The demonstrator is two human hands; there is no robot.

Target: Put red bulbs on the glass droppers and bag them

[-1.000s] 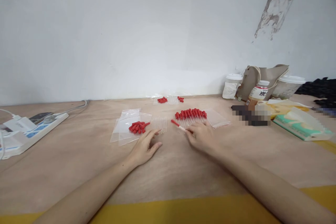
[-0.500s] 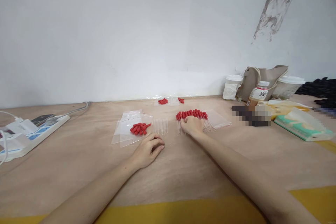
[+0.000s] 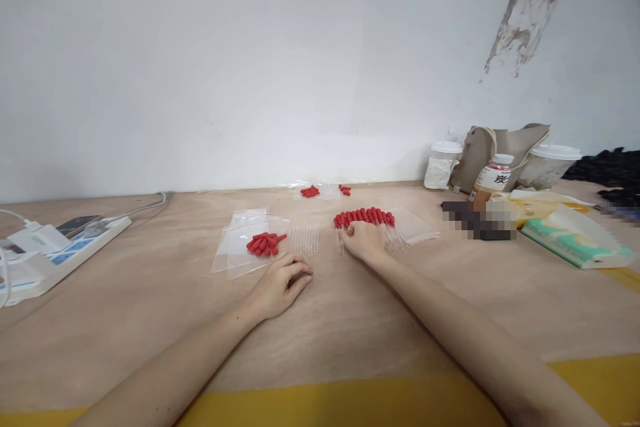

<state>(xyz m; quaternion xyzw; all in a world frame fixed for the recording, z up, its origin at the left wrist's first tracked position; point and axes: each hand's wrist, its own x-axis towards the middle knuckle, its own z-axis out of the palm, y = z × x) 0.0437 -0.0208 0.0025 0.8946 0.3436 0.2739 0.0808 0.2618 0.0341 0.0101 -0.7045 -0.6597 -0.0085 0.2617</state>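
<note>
One row of red-topped droppers (image 3: 367, 215) is seen on the surface (image 3: 325, 333), partly covered by the right hand (image 3: 364, 240), and whether its fingers are clamped on a dropper cannot be told. The left hand (image 3: 285, 283) is rested near the glass tubes (image 3: 305, 239) and the pile of red tops (image 3: 265, 244), its thumb slightly apart from the curled fingers, with nothing held. Probably each dropper is best laid gently beside its neighbour, without the thin glass being pressed.
</note>
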